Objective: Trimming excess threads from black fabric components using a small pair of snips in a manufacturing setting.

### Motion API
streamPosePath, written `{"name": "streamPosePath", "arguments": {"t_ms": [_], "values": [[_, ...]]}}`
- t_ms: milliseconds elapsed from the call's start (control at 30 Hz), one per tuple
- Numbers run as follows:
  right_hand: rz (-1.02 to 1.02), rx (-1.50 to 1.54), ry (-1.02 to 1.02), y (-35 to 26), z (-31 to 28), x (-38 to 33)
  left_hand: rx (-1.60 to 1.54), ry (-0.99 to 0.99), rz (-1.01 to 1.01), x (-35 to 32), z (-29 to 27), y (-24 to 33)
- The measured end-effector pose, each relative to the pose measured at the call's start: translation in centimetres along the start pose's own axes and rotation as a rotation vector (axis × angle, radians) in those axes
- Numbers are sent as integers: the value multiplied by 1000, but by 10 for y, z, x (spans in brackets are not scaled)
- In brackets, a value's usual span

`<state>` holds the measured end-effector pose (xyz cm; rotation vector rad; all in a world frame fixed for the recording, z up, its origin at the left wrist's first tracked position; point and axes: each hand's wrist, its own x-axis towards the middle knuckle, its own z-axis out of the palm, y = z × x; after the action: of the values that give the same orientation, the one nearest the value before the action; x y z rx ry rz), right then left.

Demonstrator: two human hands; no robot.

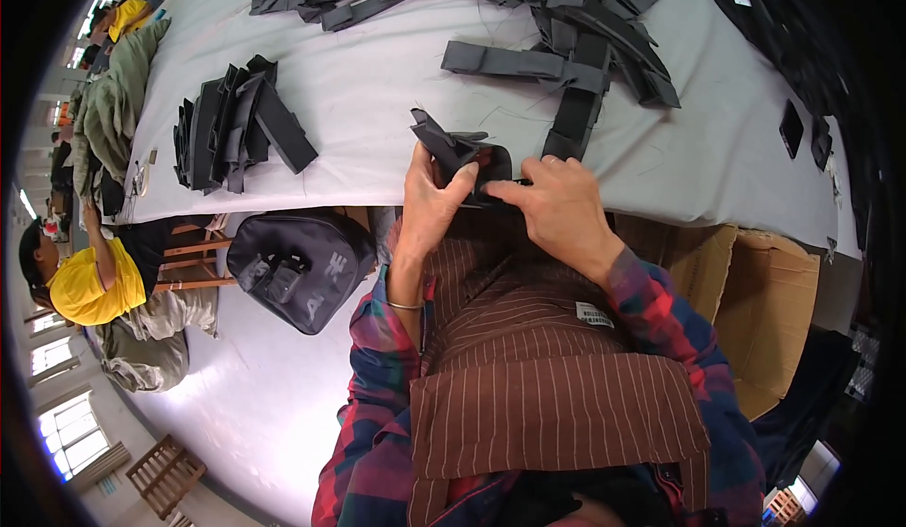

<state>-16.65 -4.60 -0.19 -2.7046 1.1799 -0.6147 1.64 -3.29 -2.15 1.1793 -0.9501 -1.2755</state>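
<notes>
Both my hands grip one small black fabric piece (451, 148) at the near edge of the white table (377, 83). My left hand (429, 201) holds its left side with the thumb pressed on top. My right hand (557, 208) pinches its right side, fingers pointing left. The piece is folded and a flap of it sticks up toward the table. A thin bracelet sits on my left wrist. My sleeves are plaid and a brown striped apron covers my lap.
A stack of black fabric strips (236, 126) lies on the table's left; loose grey and black strips (566, 46) spread across the far side. A black bag (297, 267) hangs below the table edge. Cardboard boxes (764, 291) stand right. A person in yellow (85, 282) sits at left.
</notes>
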Motion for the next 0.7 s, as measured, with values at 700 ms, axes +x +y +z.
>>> {"name": "streamPosePath", "arguments": {"t_ms": [700], "values": [[293,1050,-351,12,-59,-13,299,21,34,-15,-13,2]]}}
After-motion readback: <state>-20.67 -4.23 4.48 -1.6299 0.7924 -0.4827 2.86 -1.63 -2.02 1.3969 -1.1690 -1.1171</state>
